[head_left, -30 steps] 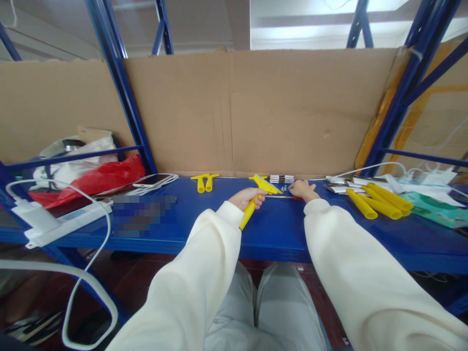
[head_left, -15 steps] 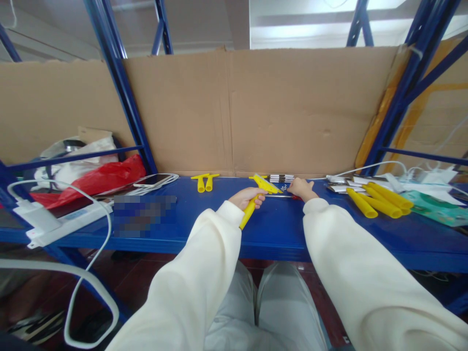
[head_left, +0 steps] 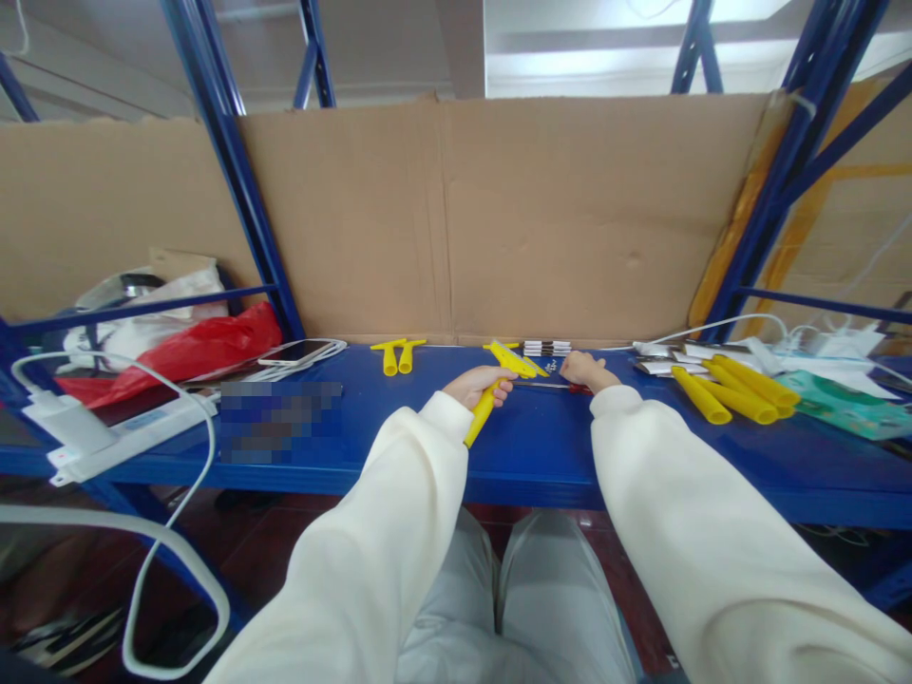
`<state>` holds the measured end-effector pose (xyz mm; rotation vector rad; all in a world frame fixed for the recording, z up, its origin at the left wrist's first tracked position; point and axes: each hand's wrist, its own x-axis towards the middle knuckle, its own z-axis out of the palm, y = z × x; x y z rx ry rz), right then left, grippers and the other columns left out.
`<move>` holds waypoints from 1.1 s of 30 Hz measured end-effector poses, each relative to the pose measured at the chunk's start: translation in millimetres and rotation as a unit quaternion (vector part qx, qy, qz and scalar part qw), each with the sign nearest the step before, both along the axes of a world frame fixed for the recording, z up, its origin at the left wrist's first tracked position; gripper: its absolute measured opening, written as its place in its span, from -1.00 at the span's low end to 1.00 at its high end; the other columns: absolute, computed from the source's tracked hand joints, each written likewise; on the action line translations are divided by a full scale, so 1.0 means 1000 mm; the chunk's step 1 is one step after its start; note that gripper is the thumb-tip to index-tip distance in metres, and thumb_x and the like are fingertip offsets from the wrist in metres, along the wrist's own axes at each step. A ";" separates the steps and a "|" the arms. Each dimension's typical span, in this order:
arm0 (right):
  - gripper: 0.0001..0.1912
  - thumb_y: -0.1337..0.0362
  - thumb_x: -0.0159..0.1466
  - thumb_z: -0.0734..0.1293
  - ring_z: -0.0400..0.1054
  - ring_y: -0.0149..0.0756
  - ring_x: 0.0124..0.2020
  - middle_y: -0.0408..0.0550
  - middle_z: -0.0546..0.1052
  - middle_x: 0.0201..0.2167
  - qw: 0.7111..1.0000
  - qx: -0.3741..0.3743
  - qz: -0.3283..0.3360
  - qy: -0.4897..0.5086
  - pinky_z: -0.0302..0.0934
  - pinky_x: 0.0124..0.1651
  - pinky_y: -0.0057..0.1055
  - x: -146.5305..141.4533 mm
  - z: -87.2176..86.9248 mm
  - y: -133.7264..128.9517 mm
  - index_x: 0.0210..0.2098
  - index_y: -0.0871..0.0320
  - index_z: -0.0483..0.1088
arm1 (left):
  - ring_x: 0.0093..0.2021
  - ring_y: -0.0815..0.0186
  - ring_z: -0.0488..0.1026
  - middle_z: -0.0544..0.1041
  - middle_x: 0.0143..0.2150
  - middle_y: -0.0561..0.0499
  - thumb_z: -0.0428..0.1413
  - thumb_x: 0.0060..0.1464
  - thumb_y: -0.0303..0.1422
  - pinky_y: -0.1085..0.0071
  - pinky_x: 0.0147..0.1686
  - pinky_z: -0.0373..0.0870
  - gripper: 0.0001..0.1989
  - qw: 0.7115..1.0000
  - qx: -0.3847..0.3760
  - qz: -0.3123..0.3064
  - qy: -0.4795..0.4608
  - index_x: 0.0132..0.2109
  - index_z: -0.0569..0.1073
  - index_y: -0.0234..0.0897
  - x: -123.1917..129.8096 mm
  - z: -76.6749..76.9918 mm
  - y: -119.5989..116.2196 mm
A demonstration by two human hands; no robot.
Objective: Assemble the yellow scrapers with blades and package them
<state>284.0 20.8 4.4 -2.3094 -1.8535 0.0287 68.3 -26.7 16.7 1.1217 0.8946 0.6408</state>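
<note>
My left hand point(head_left: 479, 385) is closed around the yellow tube handle of a T-shaped yellow plastic tool point(head_left: 483, 414); its wide head points up and away from me. My right hand point(head_left: 585, 369) rests low over the shelf with its fingertips pinched together, beside a small heap of tiny metal pieces point(head_left: 551, 365), probably screws. Whatever lies between those fingertips is too small to make out. A screwdriver point(head_left: 545, 385) lies on the blue shelf, its thin shaft between my hands and its red handle partly under my right hand.
Two finished-looking yellow T-shaped tools point(head_left: 397, 355) lie at the back left. Behind the heap is a stack of white-and-black strips point(head_left: 546, 348). Several yellow tubes point(head_left: 737, 391) lie on the right. A power strip point(head_left: 135, 439) with a looping white cable stands left; cardboard point(head_left: 556, 209) walls the back.
Both hands stay nearly in place. The head of the yellow tool in my left hand has tilted very slightly, and the view has shifted a little.
</note>
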 end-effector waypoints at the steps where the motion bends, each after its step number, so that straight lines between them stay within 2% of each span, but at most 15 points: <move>1: -0.72 0.36 0.23 0.26 0.32 -0.02 0.12 0.12 0.54 -0.01 1.000 0.000 0.001 -0.001 0.12 0.17 -0.04 0.000 0.000 0.000 -0.14 0.13 0.56 | -0.76 0.57 0.02 0.14 -0.67 0.24 -0.03 0.23 -0.55 0.68 -0.75 -0.11 -0.83 1.000 -0.002 0.001 -0.001 -0.35 0.28 -0.29 0.000 0.000 0.000; 11: -0.67 0.31 0.29 0.18 0.27 0.00 0.17 0.15 0.47 0.10 0.999 -0.040 0.024 -0.016 0.15 0.17 -0.03 0.000 0.004 -0.005 -0.06 0.12 0.51 | -0.76 0.58 0.03 0.13 -0.67 0.26 0.04 0.21 -0.53 0.68 -0.75 -0.12 -0.83 1.000 -0.013 -0.010 -0.003 -0.36 0.26 -0.28 0.000 0.001 0.001; 16: -0.67 0.33 0.29 0.17 0.26 0.00 0.19 0.14 0.46 0.12 0.999 -0.039 0.023 -0.011 0.13 0.19 -0.02 0.001 0.006 -0.007 -0.08 0.13 0.52 | -0.76 0.58 0.02 0.13 -0.67 0.25 0.00 0.23 -0.53 0.68 -0.74 -0.12 -0.82 1.000 -0.009 -0.009 0.002 -0.36 0.25 -0.28 0.000 0.002 0.000; 23: -0.74 0.20 0.24 0.29 0.28 0.04 0.16 0.10 0.53 0.02 0.999 -0.027 0.033 0.004 0.08 0.21 0.05 0.001 0.003 -0.006 -0.17 0.13 0.55 | -0.75 0.56 0.02 0.14 -0.67 0.24 -0.04 0.24 -0.55 0.67 -0.74 -0.11 -0.84 1.000 -0.004 -0.008 0.004 -0.34 0.28 -0.29 -0.001 0.001 0.000; 28: -0.77 0.32 0.20 0.26 0.29 0.00 0.15 0.07 0.55 -0.03 0.999 -0.013 0.030 -0.003 0.11 0.20 -0.01 0.002 0.000 -0.003 -0.25 0.11 0.56 | -0.75 0.57 0.02 0.13 -0.66 0.25 -0.01 0.21 -0.54 0.67 -0.74 -0.12 -0.85 1.000 -0.005 -0.006 -0.003 -0.34 0.28 -0.28 0.000 0.000 0.000; 33: -0.72 0.38 0.20 0.23 0.33 0.00 0.11 0.08 0.55 -0.04 0.999 -0.014 0.034 0.001 0.14 0.17 -0.02 0.002 -0.001 -0.004 -0.22 0.10 0.56 | -0.75 0.57 0.02 0.13 -0.66 0.25 -0.03 0.22 -0.54 0.68 -0.74 -0.11 -0.85 1.000 -0.007 -0.007 -0.003 -0.34 0.28 -0.29 0.000 0.001 0.000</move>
